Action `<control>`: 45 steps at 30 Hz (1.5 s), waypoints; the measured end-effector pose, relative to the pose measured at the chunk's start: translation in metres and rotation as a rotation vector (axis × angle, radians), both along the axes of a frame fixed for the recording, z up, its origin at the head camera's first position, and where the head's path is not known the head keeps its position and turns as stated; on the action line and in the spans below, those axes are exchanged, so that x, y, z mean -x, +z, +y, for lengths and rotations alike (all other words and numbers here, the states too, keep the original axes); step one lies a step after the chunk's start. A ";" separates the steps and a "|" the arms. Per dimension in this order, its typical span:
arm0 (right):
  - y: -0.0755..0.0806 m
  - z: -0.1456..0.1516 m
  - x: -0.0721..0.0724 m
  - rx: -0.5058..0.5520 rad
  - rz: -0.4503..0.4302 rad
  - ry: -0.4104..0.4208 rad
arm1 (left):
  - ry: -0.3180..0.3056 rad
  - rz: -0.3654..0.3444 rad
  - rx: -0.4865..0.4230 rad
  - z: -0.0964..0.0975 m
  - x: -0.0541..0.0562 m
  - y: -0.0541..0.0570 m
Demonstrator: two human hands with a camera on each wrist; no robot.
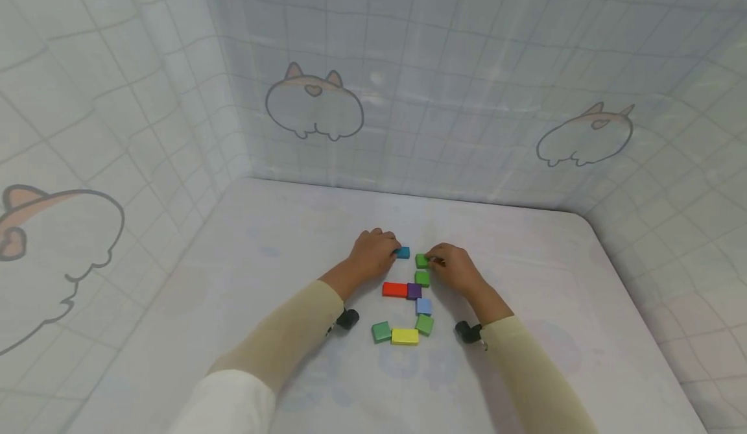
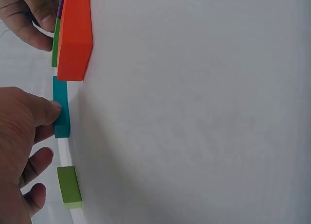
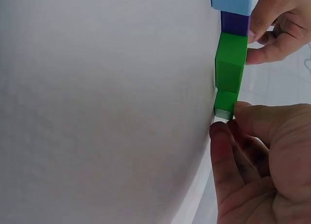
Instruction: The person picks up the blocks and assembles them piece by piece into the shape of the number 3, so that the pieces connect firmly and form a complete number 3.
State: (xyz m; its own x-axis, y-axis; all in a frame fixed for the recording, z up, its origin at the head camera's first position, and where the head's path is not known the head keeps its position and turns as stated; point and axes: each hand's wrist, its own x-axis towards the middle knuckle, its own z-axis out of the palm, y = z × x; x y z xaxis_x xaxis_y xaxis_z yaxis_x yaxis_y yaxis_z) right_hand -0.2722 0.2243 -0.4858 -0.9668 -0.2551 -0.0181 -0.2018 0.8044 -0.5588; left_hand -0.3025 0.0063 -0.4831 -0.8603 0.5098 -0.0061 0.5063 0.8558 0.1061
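Observation:
My left hand pinches a teal-blue block at the top of a curved row of coloured blocks. Thumb on its near face, that block lies flat on the white table. A light green block stands beside the lower fingers in the left wrist view; the hand hides it in the head view. Across a small gap, my right hand holds a green block at its end by thumb and fingertips. Just below that sits another green block, followed by a purple block.
A red oblong block adjoins the purple one on the left. Lower down come a light blue block, a green block, a yellow oblong block and a sea-green block. Patterned curtains surround the table.

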 end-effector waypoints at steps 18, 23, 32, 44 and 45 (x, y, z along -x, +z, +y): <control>0.000 0.000 -0.003 -0.020 0.013 0.020 | -0.009 -0.015 -0.028 0.008 0.002 0.001; 0.000 0.003 -0.004 -0.011 0.041 0.045 | -0.015 -0.041 -0.049 0.010 0.002 0.002; -0.004 0.006 -0.006 0.002 0.040 0.039 | -0.003 -0.086 -0.070 0.013 0.002 0.001; -0.003 0.005 -0.009 0.001 0.024 0.020 | 0.007 -0.108 -0.103 0.015 0.002 -0.002; -0.003 0.005 -0.009 0.002 0.027 0.022 | 0.008 -0.108 -0.106 0.015 0.002 -0.002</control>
